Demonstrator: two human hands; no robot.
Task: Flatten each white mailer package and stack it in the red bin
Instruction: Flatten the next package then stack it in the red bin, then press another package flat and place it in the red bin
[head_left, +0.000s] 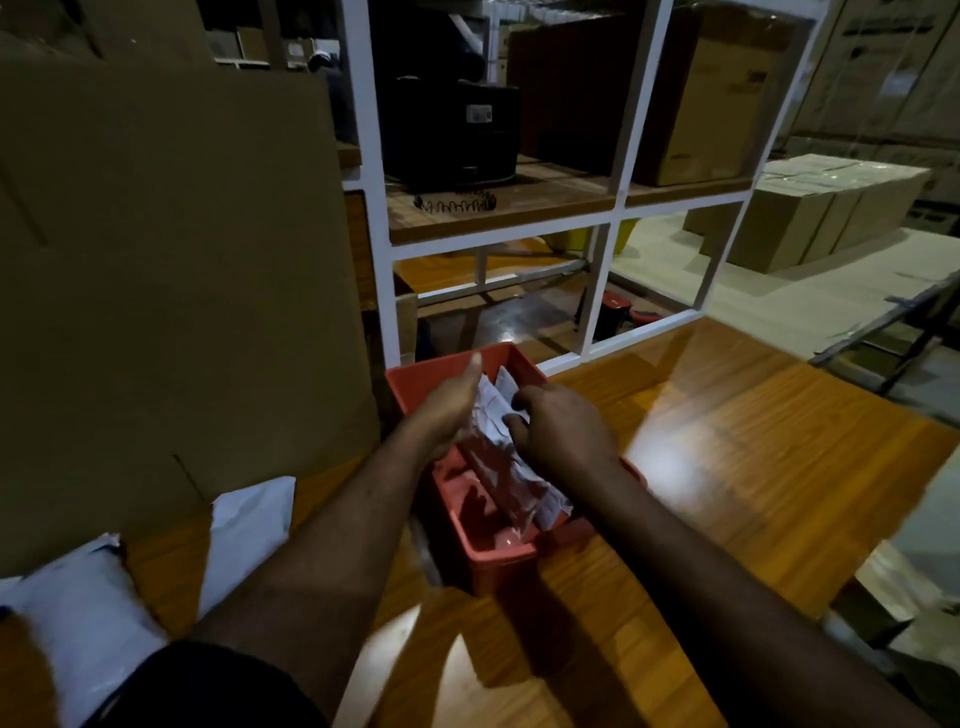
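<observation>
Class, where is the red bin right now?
Head view, centre: the red bin sits on the wooden table, just right of the cardboard sheet, with white mailers inside.

Bare forearms (332, 525) — black sleeve (208, 686)

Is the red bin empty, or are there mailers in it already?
Not empty: white mailers stand on edge inside the red bin, with the left hand and right hand against them.
</observation>
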